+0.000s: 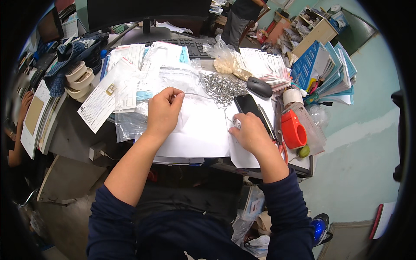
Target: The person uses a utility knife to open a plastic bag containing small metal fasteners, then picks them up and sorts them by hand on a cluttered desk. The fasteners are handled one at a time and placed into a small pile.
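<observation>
Nearest you, your right hand (250,132) rests on the white paper (199,130), fingers curled around something small and silvery at its tips; what it is stays hidden under the knuckles. Your left hand (164,110) sits a little farther out, thumb and forefinger pinched together on the edge of a clear bag (177,78) (whether a metal piece is also between them, you cannot tell). Just beyond both hands lies the pile of metal bits (222,89), spilling onto the paper between bag and phone (249,106). Scissors (277,138) lie close beside your right wrist, partly covered by it. A red tape dispenser (294,130) stands to the right, with a mouse (259,86) beyond the phone. Farther back, a keyboard (190,45) is half buried under papers, and the monitor (147,11) is cut off at the top.
</observation>
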Demonstrator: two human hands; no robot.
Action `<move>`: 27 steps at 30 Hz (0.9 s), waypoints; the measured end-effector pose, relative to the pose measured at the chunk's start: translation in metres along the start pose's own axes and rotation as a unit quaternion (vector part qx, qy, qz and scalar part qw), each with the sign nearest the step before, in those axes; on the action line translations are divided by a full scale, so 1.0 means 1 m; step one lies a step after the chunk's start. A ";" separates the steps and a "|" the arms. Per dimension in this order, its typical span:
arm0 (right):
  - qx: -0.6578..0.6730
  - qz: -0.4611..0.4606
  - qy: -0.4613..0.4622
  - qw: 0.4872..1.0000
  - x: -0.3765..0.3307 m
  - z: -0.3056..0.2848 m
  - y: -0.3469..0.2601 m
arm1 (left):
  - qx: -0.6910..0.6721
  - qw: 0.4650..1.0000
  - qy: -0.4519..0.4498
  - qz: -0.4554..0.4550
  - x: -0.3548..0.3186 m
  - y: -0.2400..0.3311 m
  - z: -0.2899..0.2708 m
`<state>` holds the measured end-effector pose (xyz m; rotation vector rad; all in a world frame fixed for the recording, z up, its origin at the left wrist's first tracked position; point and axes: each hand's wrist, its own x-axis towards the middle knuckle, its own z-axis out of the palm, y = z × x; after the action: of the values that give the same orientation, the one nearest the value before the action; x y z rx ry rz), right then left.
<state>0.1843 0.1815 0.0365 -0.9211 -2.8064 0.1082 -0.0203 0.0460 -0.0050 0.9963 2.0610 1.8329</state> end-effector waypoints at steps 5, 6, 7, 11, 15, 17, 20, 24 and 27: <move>0.102 0.045 -0.090 0.990 0.009 -0.005 0.002 | -0.004 1.000 -0.010 -0.001 -0.002 -0.001 0.000; 0.115 0.054 -0.102 0.987 0.010 -0.007 0.001 | -0.007 1.000 -0.013 -0.004 -0.002 -0.001 -0.001; 0.129 0.062 -0.114 0.983 0.012 -0.007 0.000 | -0.009 1.000 -0.015 -0.008 -0.001 -0.002 0.000; 0.084 0.046 -0.100 0.990 0.015 -0.002 0.003 | -0.009 1.000 -0.025 0.003 -0.003 -0.001 0.002; 0.039 0.025 -0.069 0.997 0.015 0.006 0.003 | 0.004 0.999 -0.039 0.002 -0.002 0.000 0.000; 0.031 0.033 -0.063 0.997 0.014 0.007 0.000 | -0.001 0.999 -0.033 0.015 -0.002 -0.004 -0.001; 0.052 0.041 -0.072 0.995 0.010 0.001 -0.002 | -0.011 0.999 -0.040 -0.003 0.000 -0.006 -0.001; 0.101 0.047 -0.102 0.988 0.009 -0.010 0.003 | -0.015 0.999 -0.036 -0.025 0.000 -0.003 0.000; 0.113 0.051 -0.112 0.986 0.010 -0.012 0.005 | -0.021 0.999 -0.039 -0.029 0.001 -0.003 0.000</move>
<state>0.1813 0.1918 0.0488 -1.0534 -2.8639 0.5639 -0.0220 0.0464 -0.0073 0.9702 1.9772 1.7713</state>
